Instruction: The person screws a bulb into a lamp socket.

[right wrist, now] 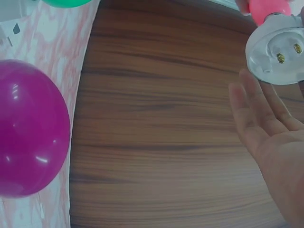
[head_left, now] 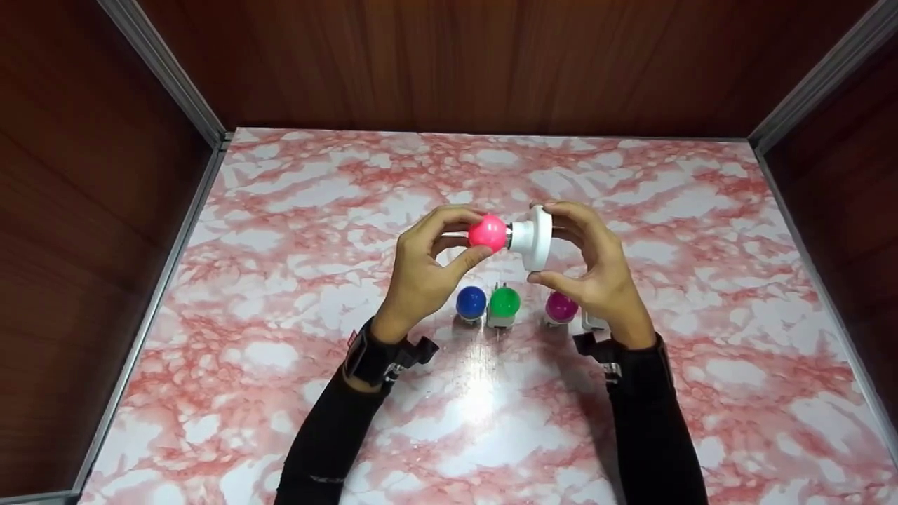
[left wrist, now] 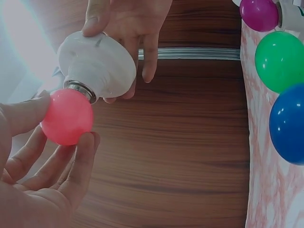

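My left hand (head_left: 430, 259) pinches a pink light bulb (head_left: 487, 233) by its round globe, between the thumb and fingers. The bulb's metal base sits at the mouth of a white bulb holder (head_left: 539, 237), part of the metal still showing; how deep it goes I cannot tell. My right hand (head_left: 593, 263) grips the holder by the rim of its round base, thumb on one edge and fingertips on the opposite one. Both are held up above the table. In the right wrist view the underside of the holder (right wrist: 266, 64) shows two brass-coloured contacts.
On the marbled table (head_left: 280, 393), nearer me than the hands, stand a blue bulb (head_left: 471, 303), a green bulb (head_left: 505, 302) and a purple bulb (head_left: 561, 307). A white piece (head_left: 593, 321) is partly hidden by the right wrist. Brown wooden panels (head_left: 449, 63) enclose the table.
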A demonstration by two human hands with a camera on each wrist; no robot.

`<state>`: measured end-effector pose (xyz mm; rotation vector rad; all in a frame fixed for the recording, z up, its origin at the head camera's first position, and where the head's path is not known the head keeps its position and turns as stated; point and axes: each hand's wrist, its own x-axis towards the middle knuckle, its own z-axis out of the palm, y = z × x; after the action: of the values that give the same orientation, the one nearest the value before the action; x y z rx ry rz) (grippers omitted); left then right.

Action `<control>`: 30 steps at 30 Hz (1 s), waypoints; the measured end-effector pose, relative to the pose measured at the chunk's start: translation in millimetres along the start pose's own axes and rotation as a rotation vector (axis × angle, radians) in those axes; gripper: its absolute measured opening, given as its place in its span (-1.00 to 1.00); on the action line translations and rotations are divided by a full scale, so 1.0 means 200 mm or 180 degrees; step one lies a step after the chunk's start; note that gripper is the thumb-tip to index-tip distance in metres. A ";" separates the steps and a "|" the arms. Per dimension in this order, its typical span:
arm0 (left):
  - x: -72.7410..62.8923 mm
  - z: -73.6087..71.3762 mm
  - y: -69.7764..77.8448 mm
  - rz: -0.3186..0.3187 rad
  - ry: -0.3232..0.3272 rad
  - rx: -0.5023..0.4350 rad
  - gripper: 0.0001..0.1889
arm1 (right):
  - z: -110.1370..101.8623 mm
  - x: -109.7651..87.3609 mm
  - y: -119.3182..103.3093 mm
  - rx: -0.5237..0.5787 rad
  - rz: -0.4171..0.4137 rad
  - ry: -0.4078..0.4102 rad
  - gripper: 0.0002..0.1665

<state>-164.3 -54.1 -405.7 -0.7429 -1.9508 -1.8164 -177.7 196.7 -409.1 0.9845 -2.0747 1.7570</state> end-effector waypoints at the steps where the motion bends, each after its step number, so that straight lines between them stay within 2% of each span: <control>1: 0.00 0.00 0.00 0.0012 0.0001 -0.0006 -0.63 | 0.00 0.00 0.00 -0.0010 0.0008 -0.0001 0.01; 13: 0.00 0.00 0.01 0.0244 -0.0069 -0.0022 -0.64 | -0.01 0.00 -0.01 -0.0131 0.0284 -0.0015 0.00; 30: 0.01 0.00 0.00 0.0489 -0.0161 -0.0089 -0.68 | -0.01 0.00 0.02 -0.0188 0.0262 -0.0105 -0.22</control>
<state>-164.8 -54.6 -404.1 -0.9294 -1.8473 -1.7523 -180.7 199.2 -411.5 0.9303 -2.2038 1.7181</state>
